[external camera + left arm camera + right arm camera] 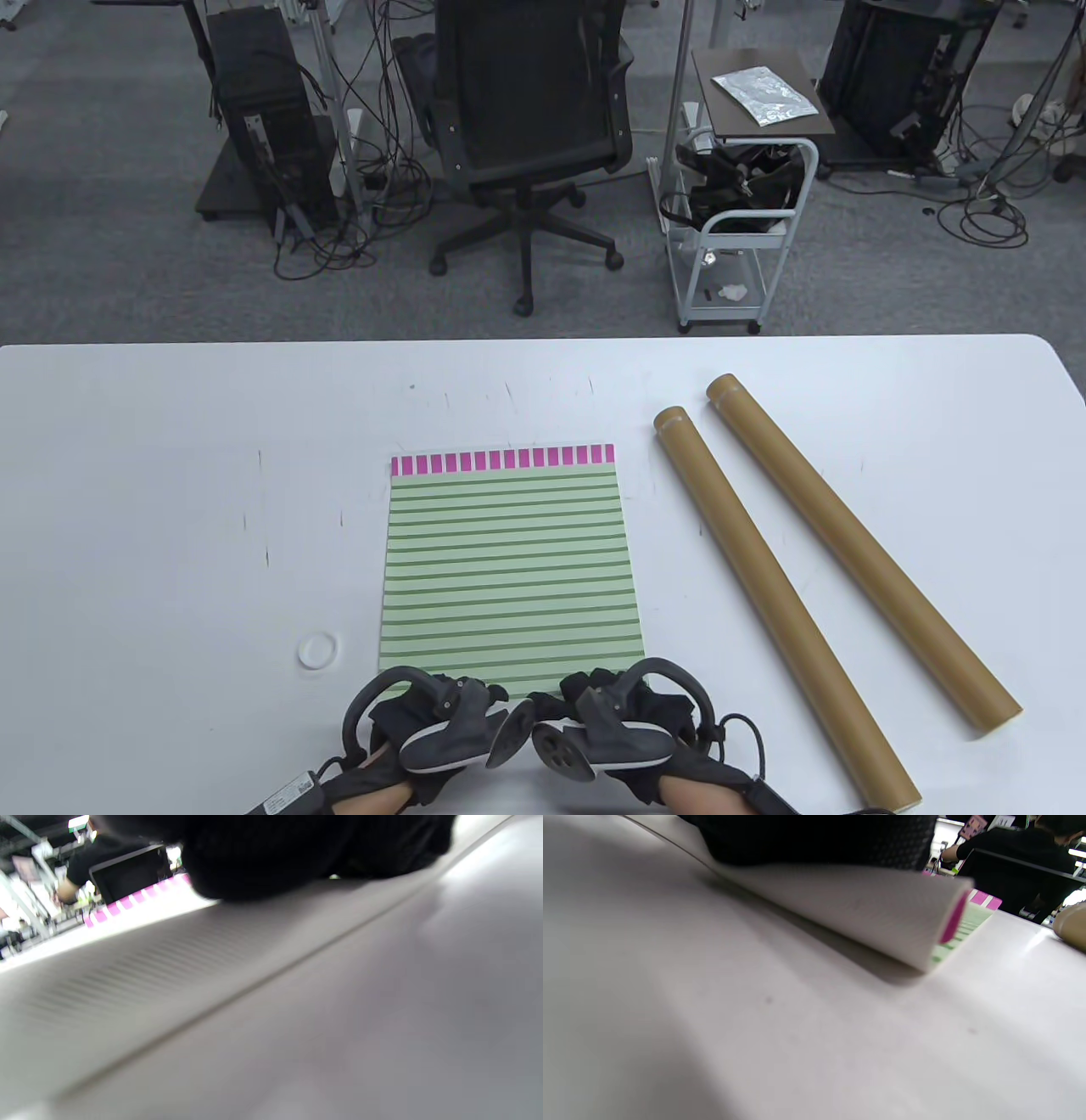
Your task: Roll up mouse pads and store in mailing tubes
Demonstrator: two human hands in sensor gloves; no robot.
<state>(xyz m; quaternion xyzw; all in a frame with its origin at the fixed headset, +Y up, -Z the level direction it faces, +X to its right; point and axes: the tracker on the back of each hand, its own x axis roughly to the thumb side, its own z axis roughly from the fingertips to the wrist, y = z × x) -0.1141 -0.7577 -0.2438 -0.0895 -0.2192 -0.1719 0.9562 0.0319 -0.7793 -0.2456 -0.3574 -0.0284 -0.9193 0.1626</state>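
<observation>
Bright, even overhead light; sharp table view, blurred, glare-streaked wrist views.

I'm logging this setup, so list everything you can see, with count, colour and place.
mouse pad: one, green striped with a pink band at the far edge, table centre, near edge curled up
tubes: two, brown, lying side by side right of the pad
ring: one, white, left of the pad's near corner
table: one, white
chair: one, black, beyond the table
cart: one, white, right of the chair
left hand: black glove, at the pad's near edge
right hand: black glove, on the curled edge
</observation>
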